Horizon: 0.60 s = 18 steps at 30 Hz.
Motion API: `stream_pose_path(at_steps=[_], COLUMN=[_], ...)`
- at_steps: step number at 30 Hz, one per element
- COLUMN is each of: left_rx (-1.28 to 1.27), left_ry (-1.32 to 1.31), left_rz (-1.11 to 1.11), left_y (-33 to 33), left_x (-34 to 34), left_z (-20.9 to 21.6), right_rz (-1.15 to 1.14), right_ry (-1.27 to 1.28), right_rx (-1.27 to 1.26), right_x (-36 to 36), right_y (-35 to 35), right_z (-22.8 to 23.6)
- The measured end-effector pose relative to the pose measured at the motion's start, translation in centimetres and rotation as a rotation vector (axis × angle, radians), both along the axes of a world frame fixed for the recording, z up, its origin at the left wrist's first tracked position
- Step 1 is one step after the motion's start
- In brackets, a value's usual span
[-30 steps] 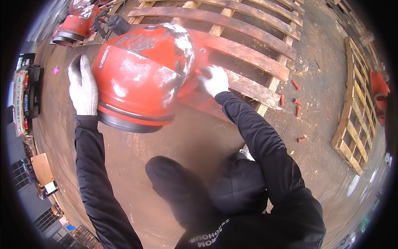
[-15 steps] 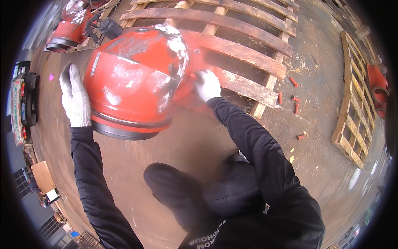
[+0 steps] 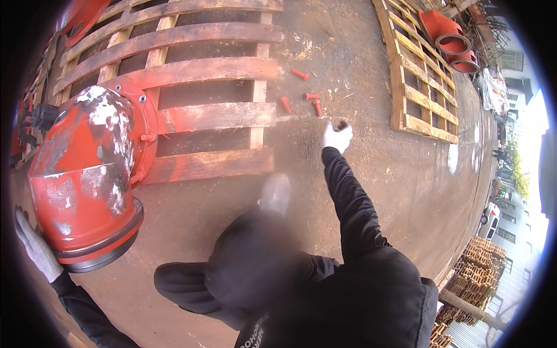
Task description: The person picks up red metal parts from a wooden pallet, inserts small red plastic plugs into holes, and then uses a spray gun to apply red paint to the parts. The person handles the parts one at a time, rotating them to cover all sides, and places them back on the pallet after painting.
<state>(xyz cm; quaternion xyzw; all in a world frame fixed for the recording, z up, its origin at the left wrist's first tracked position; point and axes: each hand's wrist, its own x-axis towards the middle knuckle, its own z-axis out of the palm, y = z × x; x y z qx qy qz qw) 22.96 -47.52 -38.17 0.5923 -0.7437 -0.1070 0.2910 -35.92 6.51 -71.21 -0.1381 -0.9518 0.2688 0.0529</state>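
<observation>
Red elbow pipe (image 3: 81, 188) at left, blotched white and grey!
Your left hand (image 3: 38, 247) touches it, unclenched; your right hand (image 3: 337, 137) curls, grasp unclear.

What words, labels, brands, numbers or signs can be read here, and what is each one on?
Black clothing: white lettering, slanted and partly cut off at the lower edge; I leave its wording out.
Red elbow-shaped pipe: no lettering that I can make out, only pale patches.
White car: too small to read anything on it.
</observation>
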Motion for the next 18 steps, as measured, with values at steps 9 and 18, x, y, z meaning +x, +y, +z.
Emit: stream_pose_path(at_steps=[9,18], left_rx=[-0.124,-0.108], left_ry=[-0.159,0.084], left_rz=[-0.057,0.006], left_y=[3.6,5.8], left_x=[-4.3,-7.3], left_z=[1.7,1.7], right_rz=[0.144,0.866], right_ry=[-0.735,-0.293], right_rx=[0.023,-1.139], right_x=[-9.0,3.0], right_y=[15.8,-19.3], right_z=[-12.9,3.9])
